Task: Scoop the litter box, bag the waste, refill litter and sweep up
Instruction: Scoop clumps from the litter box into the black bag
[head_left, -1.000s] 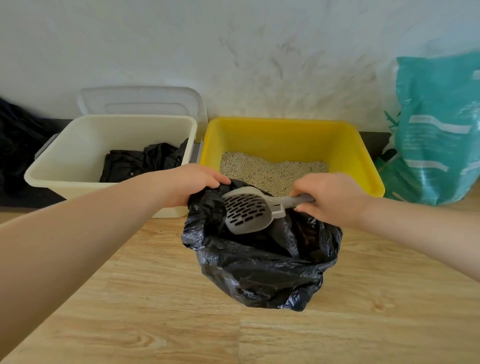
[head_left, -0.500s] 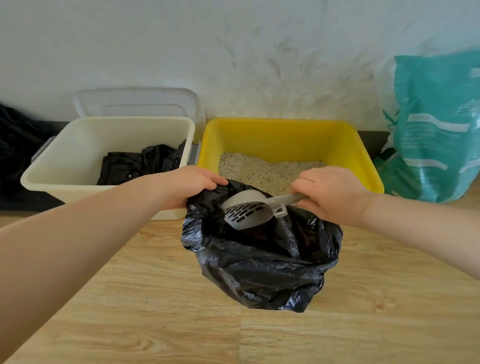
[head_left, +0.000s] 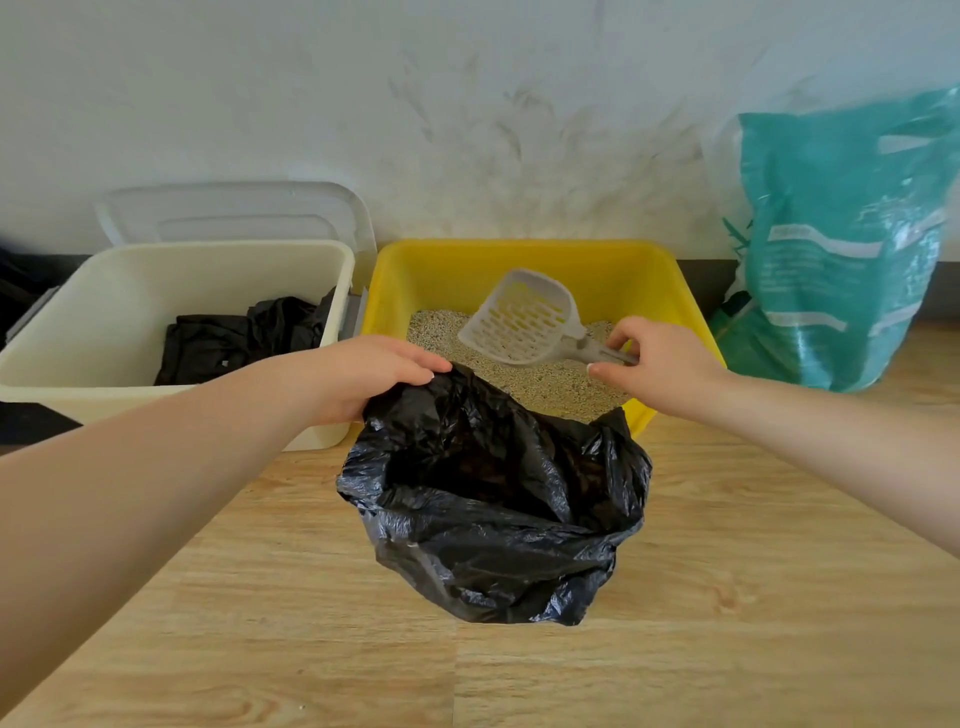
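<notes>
Scoop (head_left: 524, 318) moved from black bag (head_left: 493, 519) to frame centre above yellow litter box (head_left: 691, 317); right hand (head_left: 654, 366) pinches its handle, left hand (head_left: 363, 374) grips bag rim.

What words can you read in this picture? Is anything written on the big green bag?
None can be read.
Teal litter bag: pale bands and blocks that look like print, too blurred to read.
Yellow litter box, scoop, black trash bag, cream bin, clear lid: no words or numbers visible.
</notes>
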